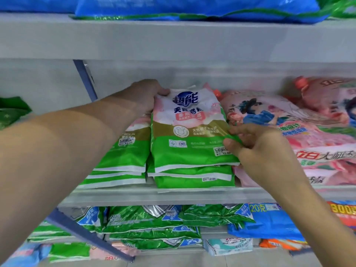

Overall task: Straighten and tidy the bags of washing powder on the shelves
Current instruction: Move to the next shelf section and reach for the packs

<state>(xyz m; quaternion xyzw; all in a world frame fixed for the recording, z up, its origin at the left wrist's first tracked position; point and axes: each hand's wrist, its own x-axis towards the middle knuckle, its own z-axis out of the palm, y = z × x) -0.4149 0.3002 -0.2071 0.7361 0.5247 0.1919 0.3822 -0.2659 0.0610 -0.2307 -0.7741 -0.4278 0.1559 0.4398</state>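
Top bag (189,128) sits on the right-hand stack of green-and-white bags on the middle shelf (173,195), approx. centre of view. It lies slightly skewed vs. the bags under it — front edge overhangs and runs at an angle, so it is prob. held at 2 opposite points to be turned square.

Left hand (146,93) reaches deep, arm nearly straight, palm down over the bag's far left corner; thumb on the top face, fingers hidden behind — a hold on the corner, as far as visible.

Right hand (256,149) is at the bag's near right edge, wrist bent inward, thumb and forefinger pinched narrow on the edge seam.

A 2nd stack (123,151) lies just beside, left. Pink bags (289,122) touch the stack's right side — little room to shift that way.
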